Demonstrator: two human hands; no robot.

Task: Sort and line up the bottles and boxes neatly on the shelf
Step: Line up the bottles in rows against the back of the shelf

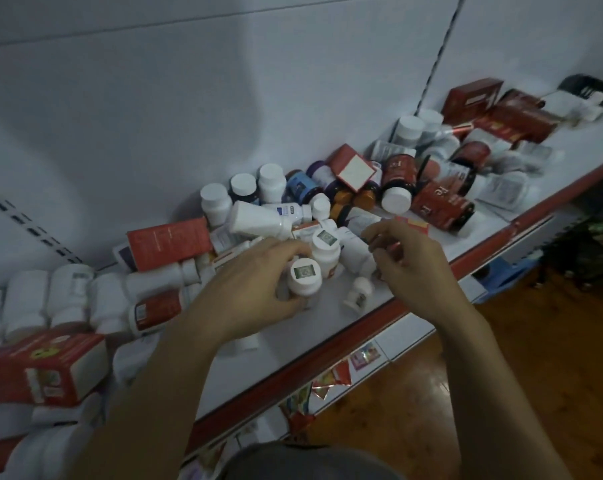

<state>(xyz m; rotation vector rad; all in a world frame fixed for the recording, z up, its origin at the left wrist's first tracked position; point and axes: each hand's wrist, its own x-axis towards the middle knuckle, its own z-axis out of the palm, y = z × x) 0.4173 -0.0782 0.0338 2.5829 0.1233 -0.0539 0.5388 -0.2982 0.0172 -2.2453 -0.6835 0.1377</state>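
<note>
On a red-edged white shelf above a glossy wood floor, the left hand has its grip round a green-stickered white bottle, the right hand shows a curled grip that cannot be told full or empty, and farther back lies a red bottle marked "Fe".

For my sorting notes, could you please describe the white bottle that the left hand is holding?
The white bottle looks like plastic, with a round white cap bearing a small greenish square sticker. It is roughly upright, cap toward the camera, near the front edge of the shelf. The left hand curls round its body; a similar bottle stands just behind.
</note>
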